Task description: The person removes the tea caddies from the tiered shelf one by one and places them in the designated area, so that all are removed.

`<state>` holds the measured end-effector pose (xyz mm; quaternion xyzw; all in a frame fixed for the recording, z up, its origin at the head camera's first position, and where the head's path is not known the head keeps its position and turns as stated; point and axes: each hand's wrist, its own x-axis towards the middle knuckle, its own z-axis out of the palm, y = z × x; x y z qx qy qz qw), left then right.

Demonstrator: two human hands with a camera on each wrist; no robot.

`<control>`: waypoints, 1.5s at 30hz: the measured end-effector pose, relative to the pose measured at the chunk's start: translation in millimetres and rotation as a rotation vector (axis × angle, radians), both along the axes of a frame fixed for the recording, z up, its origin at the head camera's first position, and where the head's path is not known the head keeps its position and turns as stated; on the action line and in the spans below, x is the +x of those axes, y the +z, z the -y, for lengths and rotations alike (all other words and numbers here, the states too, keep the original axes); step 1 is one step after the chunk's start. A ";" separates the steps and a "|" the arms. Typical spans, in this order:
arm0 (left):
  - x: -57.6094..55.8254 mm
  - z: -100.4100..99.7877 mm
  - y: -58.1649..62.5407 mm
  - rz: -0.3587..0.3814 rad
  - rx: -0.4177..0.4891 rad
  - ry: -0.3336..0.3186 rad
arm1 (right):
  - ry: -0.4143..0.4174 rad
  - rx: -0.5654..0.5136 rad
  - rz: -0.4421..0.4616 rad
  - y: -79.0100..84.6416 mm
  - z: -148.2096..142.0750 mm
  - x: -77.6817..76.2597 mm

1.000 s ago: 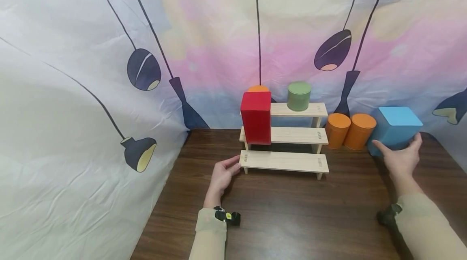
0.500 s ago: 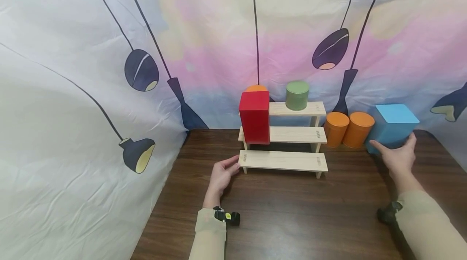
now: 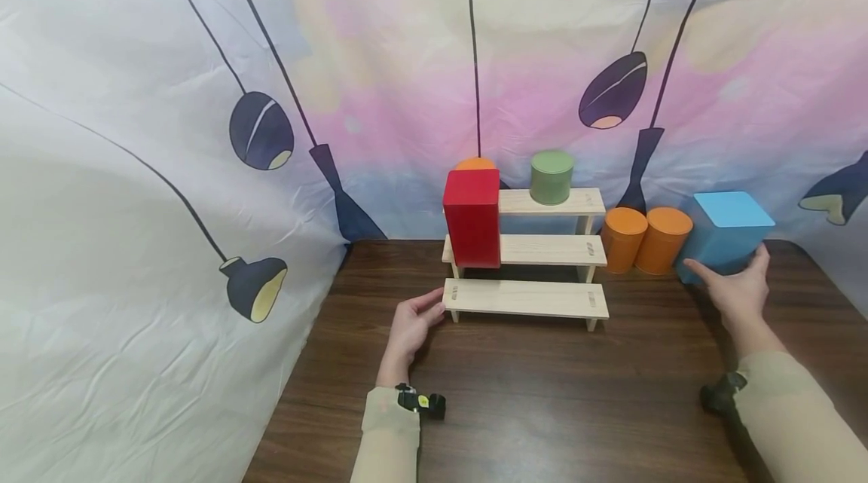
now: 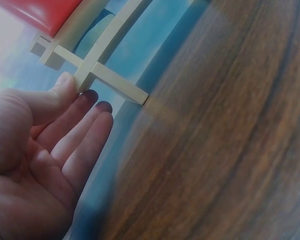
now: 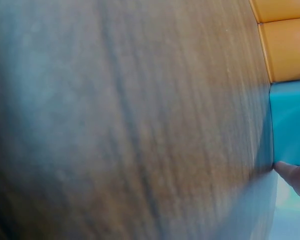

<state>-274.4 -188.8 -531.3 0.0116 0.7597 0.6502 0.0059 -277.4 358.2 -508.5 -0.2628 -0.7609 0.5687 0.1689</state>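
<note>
A three-step wooden shelf point(image 3: 525, 298) stands on the table. My left hand point(image 3: 410, 325) pinches the left end of its lowest step; in the left wrist view the thumb point(image 4: 65, 87) lies on the plank end, with fingers beneath. My right hand point(image 3: 739, 294) grips a blue rectangular box point(image 3: 722, 230), thumb on its left side and fingers at the right. In the right wrist view a fingertip point(image 5: 290, 172) touches the box's lower edge. Two orange round tins point(image 3: 624, 238) stand between shelf and box, the right one up against the box.
On the middle step's left end stands a tall red box point(image 3: 472, 219). A green round tin point(image 3: 551, 178) sits on the top step. Behind the red box shows an orange top point(image 3: 476, 163). Printed cloth point(image 3: 407, 91) hangs behind and left of the dark wooden table point(image 3: 529, 400).
My right hand and the blue box have slid slightly left, and the orange tins have shifted a little left as well. My left hand stays at the shelf. The view has shifted slightly.
</note>
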 end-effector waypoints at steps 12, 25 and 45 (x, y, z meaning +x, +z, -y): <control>-1.2 -0.4 -2.2 -0.014 0.030 -0.008 | 0.021 0.004 -0.015 -0.4 0.6 -0.8; 0.2 -3.3 -0.7 -0.011 0.024 -0.009 | 0.033 -0.028 -0.014 0.4 -4.2 4.0; -0.4 1.3 -2.0 0.010 0.011 -0.002 | -0.151 -0.107 -0.205 30.8 43.8 39.0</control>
